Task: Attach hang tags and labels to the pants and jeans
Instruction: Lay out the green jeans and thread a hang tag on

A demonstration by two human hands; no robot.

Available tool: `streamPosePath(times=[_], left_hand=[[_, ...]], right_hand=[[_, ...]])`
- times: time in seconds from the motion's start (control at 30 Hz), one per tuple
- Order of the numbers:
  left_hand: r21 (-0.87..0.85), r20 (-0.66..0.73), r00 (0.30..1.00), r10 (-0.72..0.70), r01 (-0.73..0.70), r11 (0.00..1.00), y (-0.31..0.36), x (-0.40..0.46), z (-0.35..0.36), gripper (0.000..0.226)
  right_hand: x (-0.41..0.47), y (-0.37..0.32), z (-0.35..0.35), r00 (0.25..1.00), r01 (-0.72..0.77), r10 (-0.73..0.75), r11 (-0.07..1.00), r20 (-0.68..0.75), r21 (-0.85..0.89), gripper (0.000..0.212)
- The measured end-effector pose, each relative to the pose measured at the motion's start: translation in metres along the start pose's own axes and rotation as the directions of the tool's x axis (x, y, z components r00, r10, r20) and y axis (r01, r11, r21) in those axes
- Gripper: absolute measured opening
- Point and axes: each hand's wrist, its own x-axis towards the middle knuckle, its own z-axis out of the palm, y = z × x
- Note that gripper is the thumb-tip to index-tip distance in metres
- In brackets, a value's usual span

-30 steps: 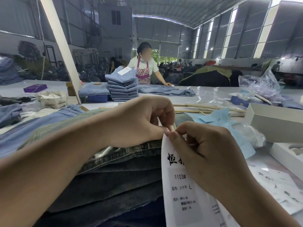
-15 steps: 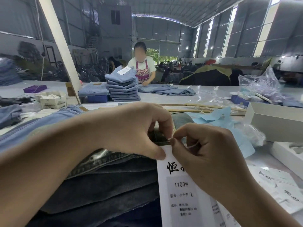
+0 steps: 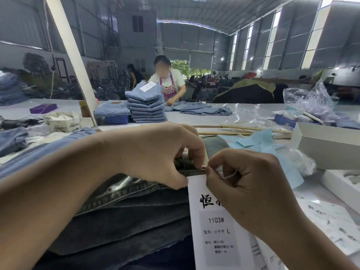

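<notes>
A stack of dark grey jeans (image 3: 124, 221) lies right in front of me. My left hand (image 3: 159, 154) pinches the waistband of the top pair at its belt loop. Beside it, my right hand (image 3: 247, 190) pinches the top of a white hang tag (image 3: 212, 230) and its pale string against the same spot. The tag hangs down over the stack and reads 1103# and L. My thumbs and fingertips almost touch at the waistband edge.
More white hang tags (image 3: 331, 225) lie at the right, near an open white box (image 3: 329, 145) and blue tissue paper (image 3: 272, 149). Light blue jeans (image 3: 147, 103) are stacked across the table, where a person (image 3: 169, 82) works. A slanted white post (image 3: 72, 55) rises at the left.
The tag and both hands have dropped slightly lower on the stack, and the tag's top now sits against the waistband edge. The person across the table has shifted left.
</notes>
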Motion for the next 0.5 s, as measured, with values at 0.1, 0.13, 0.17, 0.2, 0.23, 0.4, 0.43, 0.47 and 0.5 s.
streamPosePath(times=[0.1,0.13,0.17,0.2,0.23,0.4,0.43,0.47,0.5], left_hand=[[-0.009,-0.003,1.000,-0.005,0.004,1.000,-0.003,0.000,-0.006,0.018],[-0.008,-0.019,1.000,-0.013,0.013,1.000,-0.003,0.000,-0.007,0.016],[-0.010,-0.046,0.999,-0.022,0.021,1.000,-0.004,0.001,-0.007,0.013],[-0.025,-0.071,0.997,-0.035,0.033,0.999,-0.004,0.002,-0.006,0.008],[-0.053,-0.095,0.994,-0.053,0.048,0.997,-0.003,0.003,-0.005,0.004],[-0.235,-0.147,0.978,-0.146,0.109,0.966,-0.005,0.004,0.001,0.014],[-0.273,-0.140,0.977,-0.160,0.117,0.955,-0.006,0.005,0.002,0.011],[-0.299,-0.131,0.977,-0.170,0.124,0.946,-0.007,0.005,0.002,0.009],[-0.314,-0.124,0.976,-0.178,0.132,0.940,-0.009,0.006,0.002,0.009]], right_hand=[[0.000,0.000,-0.001,0.999,0.033,-0.033,0.999,-0.018,-0.013,0.010],[0.000,-0.001,-0.002,0.998,0.057,-0.058,0.998,-0.034,-0.021,0.012],[0.000,-0.002,-0.002,0.995,0.085,-0.086,0.996,-0.048,-0.026,0.013],[-0.001,-0.002,-0.002,0.992,0.113,-0.114,0.993,-0.060,-0.029,0.012],[-0.001,-0.003,-0.001,0.988,0.135,-0.137,0.990,-0.068,-0.032,0.012],[0.000,-0.005,0.006,0.986,0.157,-0.160,0.986,-0.048,-0.063,0.014],[0.001,-0.006,0.008,0.986,0.162,-0.165,0.984,-0.038,-0.078,0.014],[0.002,-0.006,0.010,0.985,0.167,-0.171,0.982,-0.033,-0.094,0.014],[0.002,-0.006,0.012,0.984,0.169,-0.174,0.980,-0.034,-0.108,0.013]])
